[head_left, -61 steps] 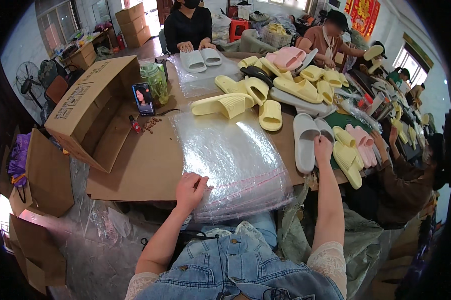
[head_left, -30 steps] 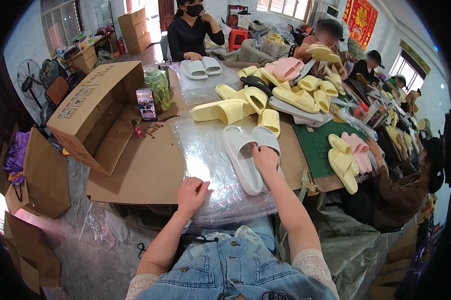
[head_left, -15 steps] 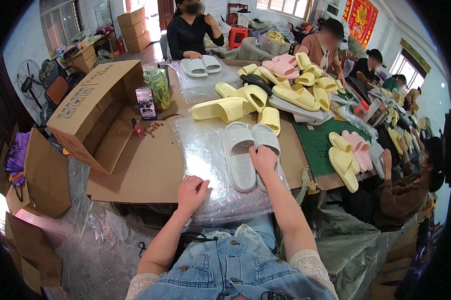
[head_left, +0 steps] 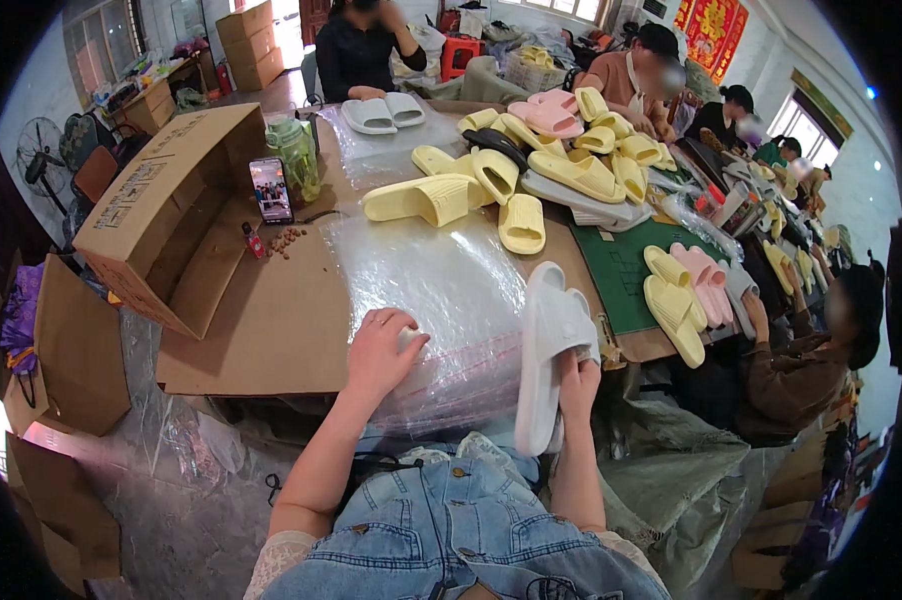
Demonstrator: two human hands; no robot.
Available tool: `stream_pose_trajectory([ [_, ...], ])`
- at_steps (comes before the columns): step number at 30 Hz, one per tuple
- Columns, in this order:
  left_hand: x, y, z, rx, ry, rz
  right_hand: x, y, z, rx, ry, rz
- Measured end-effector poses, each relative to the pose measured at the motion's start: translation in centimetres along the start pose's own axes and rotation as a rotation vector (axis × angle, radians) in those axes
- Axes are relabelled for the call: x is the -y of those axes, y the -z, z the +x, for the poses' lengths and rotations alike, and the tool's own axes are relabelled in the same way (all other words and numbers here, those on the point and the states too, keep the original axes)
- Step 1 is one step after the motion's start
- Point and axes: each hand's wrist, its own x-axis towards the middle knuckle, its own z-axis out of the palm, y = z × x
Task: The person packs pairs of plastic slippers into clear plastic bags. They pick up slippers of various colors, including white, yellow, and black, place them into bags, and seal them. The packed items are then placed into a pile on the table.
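A pair of pale grey slippers (head_left: 542, 345) is gripped in my right hand (head_left: 577, 385), lifted and turned on edge at the table's front edge. My fingers reach in by the straps, and the second slipper is mostly hidden behind the first. My left hand (head_left: 379, 352) lies with curled fingers on a stack of clear plastic bags (head_left: 436, 265). A small whitish bit shows between its thumb and fingers, too small to name.
Yellow slippers (head_left: 581, 175) are heaped with pink and grey ones. An open carton (head_left: 161, 215), a phone (head_left: 271, 190) and a green bottle (head_left: 293, 155) stand left. Beyond them, a co-worker's hand (head_left: 366, 92) is near another grey pair (head_left: 383, 113). Other people sit right.
My right hand has lifted the grey slippers off the plastic bags, drawn them right and toward me, and tilted them on edge. My left hand stays on the bags.
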Motion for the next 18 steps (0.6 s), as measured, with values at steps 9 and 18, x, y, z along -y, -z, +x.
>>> stream_pose_trajectory([
  [9,1.5,-3.8,-0.6,0.121,-0.073,0.121,-3.3,2.9,-0.8,0.023,-0.125,0.046],
  [18,1.5,-2.8,-0.7,0.073,-0.061,0.02,-2.3,2.2,-1.7,0.115,-0.161,-0.058],
])
